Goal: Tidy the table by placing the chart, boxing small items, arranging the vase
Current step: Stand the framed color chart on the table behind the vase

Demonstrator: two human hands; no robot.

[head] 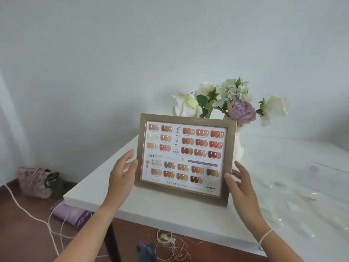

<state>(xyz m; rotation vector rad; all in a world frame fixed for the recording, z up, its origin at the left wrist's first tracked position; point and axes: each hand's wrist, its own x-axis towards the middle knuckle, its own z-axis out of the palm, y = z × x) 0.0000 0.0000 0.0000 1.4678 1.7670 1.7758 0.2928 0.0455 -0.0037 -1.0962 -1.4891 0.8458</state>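
The white table (151,210) fills the lower scene, its right side strewn with small clear items too blurred to name. On it, near the left corner, the framed chart (186,157) stands upright, tilted slightly back, its bottom edge apparently resting on the tabletop. Behind it — partly hidden — sits the white vase (238,148) of pale flowers. The left hand (121,173) and right hand (239,183) flank the frame, fingers spread and loose; fingertips touch or nearly touch the side rails, clamped on nothing. The frame looks rigid and light, its front probably glazed — fragile, smudge-prone — so the side rails are the safest hold.
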